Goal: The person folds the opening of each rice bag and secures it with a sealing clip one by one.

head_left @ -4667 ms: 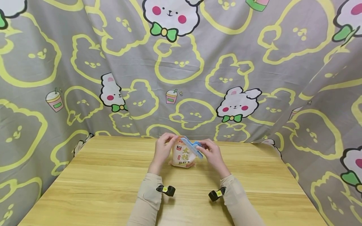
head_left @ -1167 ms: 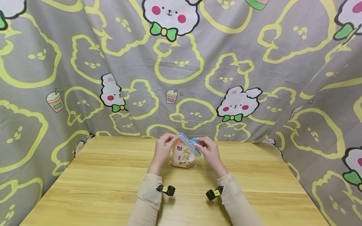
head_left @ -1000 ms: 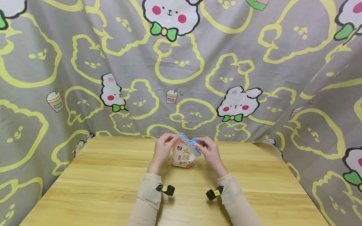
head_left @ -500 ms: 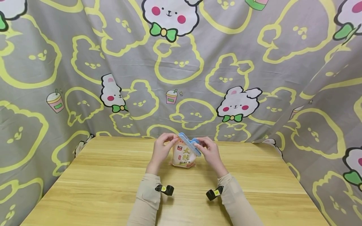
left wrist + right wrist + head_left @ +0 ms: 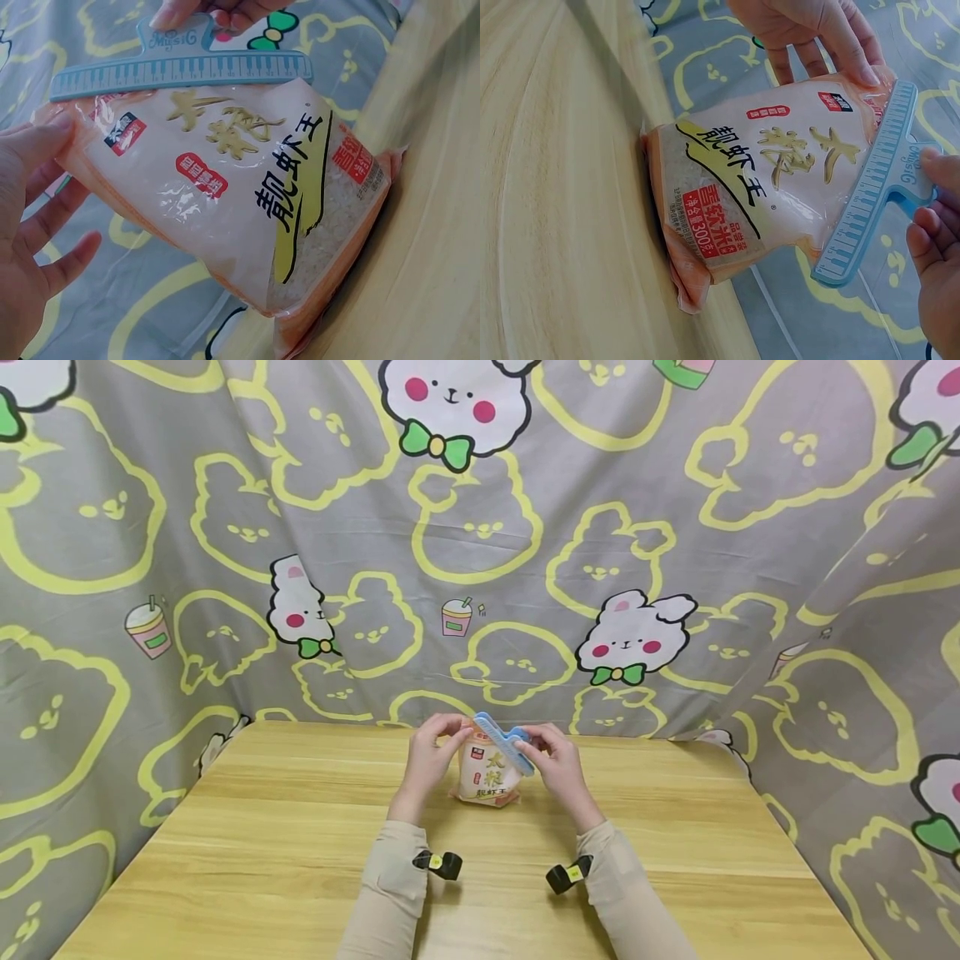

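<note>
A small bag of rice [image 5: 780, 165] stands on the table, white and orange with a see-through lower part. Across its top edge, at a slant in the head view, lies a light-blue bag clip [image 5: 180, 73] printed with piano keys. My left hand [image 5: 437, 756] pinches the bag's upper left corner between thumb and forefinger, close to the clip's end; its other fingers are spread behind. On the other side my right hand [image 5: 557, 764] pinches the clip's grip tab between thumb and fingers. How deep the bag's edge sits in the clip is hidden.
The light wooden table [image 5: 300, 860] extends around the bag. Just behind its far edge hangs a grey curtain [image 5: 360, 552] with yellow outlines and rabbit faces, which also encloses both sides. Each sleeved wrist carries a small black camera [image 5: 447, 865].
Since the oldest frame the clip has shifted slightly left and up along the bag's top, my right hand moving with it. Lately my left hand has edged slightly left; the bag stays put.
</note>
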